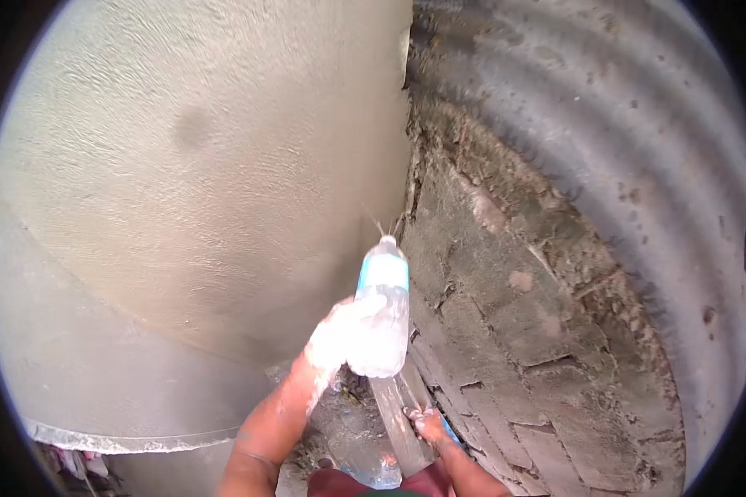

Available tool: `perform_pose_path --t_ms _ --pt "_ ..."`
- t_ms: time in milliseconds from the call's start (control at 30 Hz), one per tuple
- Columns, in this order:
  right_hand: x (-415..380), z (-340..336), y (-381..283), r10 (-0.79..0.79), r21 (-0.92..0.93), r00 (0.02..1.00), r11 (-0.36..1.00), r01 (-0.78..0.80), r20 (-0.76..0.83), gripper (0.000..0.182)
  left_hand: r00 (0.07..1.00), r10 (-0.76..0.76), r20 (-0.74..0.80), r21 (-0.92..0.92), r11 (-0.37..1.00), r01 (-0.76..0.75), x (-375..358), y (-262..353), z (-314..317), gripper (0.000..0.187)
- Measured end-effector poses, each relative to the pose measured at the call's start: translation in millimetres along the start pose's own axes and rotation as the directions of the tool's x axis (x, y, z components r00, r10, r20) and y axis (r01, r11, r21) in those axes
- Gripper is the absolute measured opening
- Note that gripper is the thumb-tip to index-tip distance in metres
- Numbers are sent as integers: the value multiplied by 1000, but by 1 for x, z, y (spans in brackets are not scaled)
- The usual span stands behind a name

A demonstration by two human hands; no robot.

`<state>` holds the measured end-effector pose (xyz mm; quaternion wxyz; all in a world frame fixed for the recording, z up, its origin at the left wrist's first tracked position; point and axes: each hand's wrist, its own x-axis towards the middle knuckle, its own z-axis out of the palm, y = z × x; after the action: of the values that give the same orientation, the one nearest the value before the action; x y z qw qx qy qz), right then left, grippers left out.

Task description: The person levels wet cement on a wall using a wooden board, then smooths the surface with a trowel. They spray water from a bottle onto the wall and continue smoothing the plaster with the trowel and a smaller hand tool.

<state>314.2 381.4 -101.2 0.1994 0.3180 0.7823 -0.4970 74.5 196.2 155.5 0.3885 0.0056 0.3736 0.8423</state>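
A clear plastic bottle with a blue and white label points away from me, close to the corner where the smooth plastered wall meets the rough brick wall. Thin streaks of liquid show at its mouth. My left hand, coated in pale material, is wrapped round the bottle's lower part. Lower down, my right hand is closed beside a long wooden board, with something blue under it. What that hand holds is hard to make out.
Corrugated sheet metal rises behind the brick wall on the right. A pale ledge edge runs along the lower left, with cloth-like items beneath it. Rough, littered ground lies below, near my legs.
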Motion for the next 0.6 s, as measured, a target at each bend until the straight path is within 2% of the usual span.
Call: perform_pose_path --t_ms 33,67,133,167,200,267,333,367,433,467,500,567,600 --pt "0 -3 -7 23 -20 1000 1000 -23 2 56 1000 2 -4 8 1000 -2 -9 17 22 36" --pt "2 -7 -10 77 -36 997 996 -77 10 60 997 67 25 54 996 -68 -18 31 44 37" --pt "-24 -30 -57 65 32 998 997 -65 -5 63 957 253 142 115 956 -270 -16 50 58 38" --pt "-25 -33 -57 114 50 994 992 -113 -6 63 909 357 214 113 915 -386 -13 53 55 39" --pt "-24 -30 -53 69 63 994 996 -64 -79 63 894 394 215 206 876 -436 -22 66 71 40" --pt "-9 -23 -32 -34 39 986 998 41 -165 62 896 407 176 329 834 -443 -34 88 91 39" --pt "37 3 45 -250 -27 952 968 250 -175 61 983 185 1 205 962 -181 -41 101 109 35" --pt "56 18 80 -332 -60 928 943 327 -171 61 986 166 -3 208 965 -162 -38 93 110 35" --pt "31 5 61 -239 40 947 967 253 -216 60 975 170 -143 141 979 -149 -32 79 112 30" --pt "17 0 58 -139 57 977 987 150 -161 58 972 183 -147 259 956 -141 -33 68 104 30" --pt "15 -3 61 -187 23 975 981 191 -120 58 958 177 -227 281 953 -109 -22 55 89 33" --pt "13 -6 75 -282 -35 959 959 280 -37 57 960 211 -186 168 969 -181 16 19 31 34" --pt "-6 -16 55 -198 -36 980 980 197 -23 46 925 343 -165 264 919 -294 1 14 48 34"
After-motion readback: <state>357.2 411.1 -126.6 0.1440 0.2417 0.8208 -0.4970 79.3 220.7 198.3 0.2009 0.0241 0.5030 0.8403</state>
